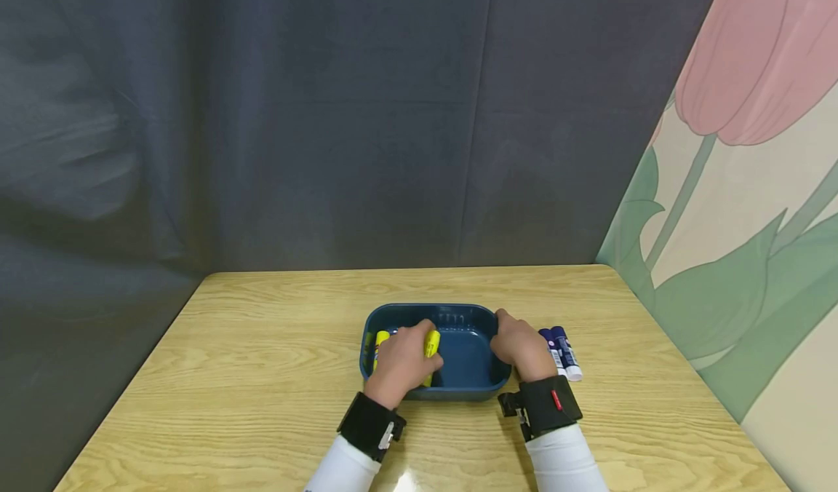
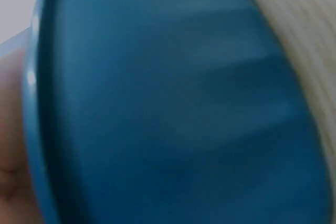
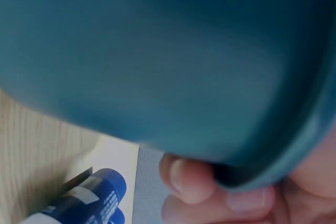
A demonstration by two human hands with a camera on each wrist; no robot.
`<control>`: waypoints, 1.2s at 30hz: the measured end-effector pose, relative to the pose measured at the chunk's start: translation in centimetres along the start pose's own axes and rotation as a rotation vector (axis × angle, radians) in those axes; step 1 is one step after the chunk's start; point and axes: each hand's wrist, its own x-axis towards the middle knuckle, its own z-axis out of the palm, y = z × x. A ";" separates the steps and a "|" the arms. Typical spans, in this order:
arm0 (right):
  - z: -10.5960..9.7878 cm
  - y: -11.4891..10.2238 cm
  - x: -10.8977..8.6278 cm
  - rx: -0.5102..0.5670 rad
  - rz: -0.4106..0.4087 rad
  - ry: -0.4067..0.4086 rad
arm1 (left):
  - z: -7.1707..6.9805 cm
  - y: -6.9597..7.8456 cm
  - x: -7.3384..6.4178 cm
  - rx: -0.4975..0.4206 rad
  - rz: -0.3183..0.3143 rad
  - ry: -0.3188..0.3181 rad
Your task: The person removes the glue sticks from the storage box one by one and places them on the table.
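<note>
In the head view my left hand (image 1: 404, 357) reaches into a dark blue plastic bin (image 1: 468, 389), its thumb and fingers around a yellow glue stick (image 1: 432, 343). Another yellow stick (image 1: 382, 338) stands out on the far side of that hand, by the bin's left wall; the palm hides part of the inside. At the right end, my right hand (image 1: 521, 345) grips the bin's rim. From the right wrist camera, its fingers (image 3: 191, 179) curl under the rim (image 3: 294, 156). The left wrist view is filled by the bin's outer wall (image 2: 173, 87).
Just right of the right hand, two dark blue and white glue sticks (image 1: 567, 354) lie side by side on the wooden table (image 1: 275, 375). Behind the table hangs a dark curtain (image 1: 347, 128); a wall with painted flowers (image 1: 740, 281) stands at the right.
</note>
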 end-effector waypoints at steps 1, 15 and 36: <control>0.0 0.0 0.0 0.001 0.000 0.000 | -0.2 0.0 -0.1 -0.012 0.003 0.002; -0.1 0.0 0.0 0.001 0.001 -0.005 | -4.7 -0.7 -1.2 -0.043 -0.079 0.012; -0.1 -0.1 -0.2 -0.009 0.002 0.001 | -8.2 -5.0 -1.6 -0.047 -0.263 0.035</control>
